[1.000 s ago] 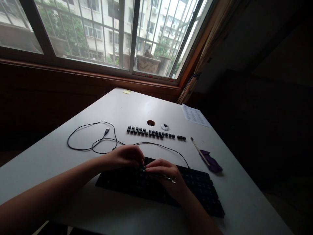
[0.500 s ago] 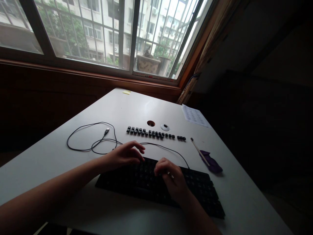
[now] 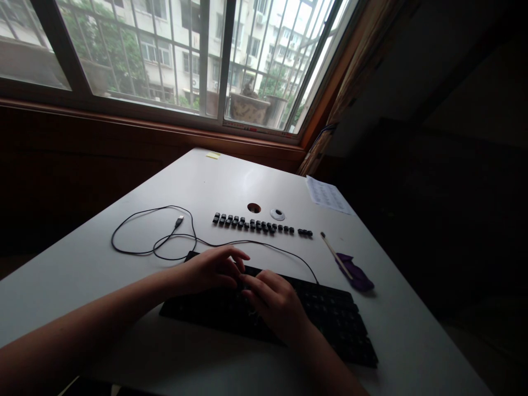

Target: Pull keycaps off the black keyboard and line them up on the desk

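Note:
A black keyboard (image 3: 330, 313) lies slantwise across the near part of the white table, its middle covered by both hands. Over its upper left half, my left hand (image 3: 216, 269) has its fingers bent downward, thumb and fingertips drawn close together. My right hand (image 3: 278, 302) is closed, and its fingertips meet those of the left hand just above the keys. Whatever small thing lies between the fingers is too dark and hidden to name. Beyond the keyboard, several loose black keycaps (image 3: 256, 224) stand in rows.
A black USB cable (image 3: 142, 253) loops on the left and runs to the keyboard. At right, a thin brush (image 3: 336, 256) rests on a purple cloth (image 3: 358, 278). Farther back are a round cable hole (image 3: 254, 208), a grey ring cover (image 3: 278, 214), a printed sheet (image 3: 328, 195) and a yellow note (image 3: 213, 155).
My right hand has moved left across the keyboard until its fingertips meet the left hand's. The left hand has shifted slightly, staying over the upper left keys.

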### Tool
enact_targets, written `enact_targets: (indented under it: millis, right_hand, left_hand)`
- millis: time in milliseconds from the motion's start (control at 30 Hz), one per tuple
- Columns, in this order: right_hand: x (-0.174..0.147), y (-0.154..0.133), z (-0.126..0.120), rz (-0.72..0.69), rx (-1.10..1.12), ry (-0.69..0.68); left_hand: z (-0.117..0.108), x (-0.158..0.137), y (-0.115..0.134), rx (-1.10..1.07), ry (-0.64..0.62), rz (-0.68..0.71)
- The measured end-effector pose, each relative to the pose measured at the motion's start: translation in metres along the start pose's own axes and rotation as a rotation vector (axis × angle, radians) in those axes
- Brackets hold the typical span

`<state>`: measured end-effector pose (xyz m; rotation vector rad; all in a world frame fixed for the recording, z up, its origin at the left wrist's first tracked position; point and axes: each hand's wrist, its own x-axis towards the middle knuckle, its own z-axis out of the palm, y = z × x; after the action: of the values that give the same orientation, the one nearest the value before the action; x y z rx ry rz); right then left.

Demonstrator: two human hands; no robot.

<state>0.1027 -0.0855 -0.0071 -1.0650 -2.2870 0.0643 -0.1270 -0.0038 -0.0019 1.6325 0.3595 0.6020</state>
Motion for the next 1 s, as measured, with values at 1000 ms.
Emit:
enact_targets:
  millis: [1000]
  right_hand:
    - [0.021, 0.123, -0.068, 0.342, -0.164, -0.087]
  left_hand:
    - [0.0, 0.001, 0.006, 0.551, 0.052, 0.231]
